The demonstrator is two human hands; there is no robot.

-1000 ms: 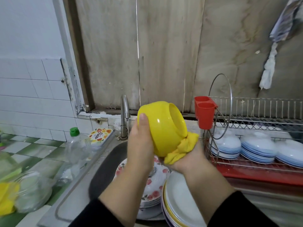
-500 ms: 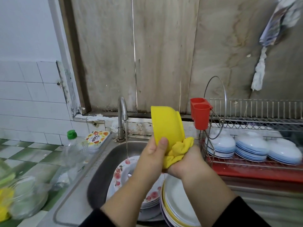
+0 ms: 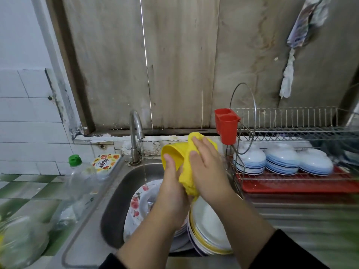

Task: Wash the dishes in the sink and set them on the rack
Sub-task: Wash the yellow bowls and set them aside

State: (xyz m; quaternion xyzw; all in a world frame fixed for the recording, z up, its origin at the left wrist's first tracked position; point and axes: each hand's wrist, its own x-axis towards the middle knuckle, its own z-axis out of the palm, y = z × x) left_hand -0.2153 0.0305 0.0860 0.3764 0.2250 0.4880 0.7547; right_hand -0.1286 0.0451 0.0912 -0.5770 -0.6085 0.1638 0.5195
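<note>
Hands meet over the sink [image 3: 116, 193], both busy with one yellow bowl [image 3: 173, 152]. Her left hand [image 3: 172, 191] grips the bowl from below, thumb pressed on its rim, the bowl tipped on its side with the mouth facing left. Her right hand [image 3: 206, 169] lies across a yellow cloth [image 3: 187, 177], fingers fairly straight and flat, pressing it against the bowl's outer wall; the cloth drapes down between the two hands. Bowl and cloth are held up above the sink, just right of the tap [image 3: 136, 131], from which a thin stream of water [image 3: 143, 164] falls into the basin.

Down in the sink, under the wrists, a floral plate [image 3: 138, 202] leans on the left, and a stack of white plates [image 3: 208, 230] with a yellow-edged one among them stands beside it on the right.

Right of the sink stands the wire dish rack [image 3: 291, 133] over a red tray [image 3: 299, 186], with three stacks of blue-rimmed white bowls [image 3: 282, 162] upside down on its lower shelf. A red cutlery holder [image 3: 226, 125] hangs on the rack's end nearest the sink.

Left of the sink, a clear bottle with a green cap [image 3: 74, 160] stands beside a fruit-patterned tub [image 3: 105, 164] at the sink's back corner.
</note>
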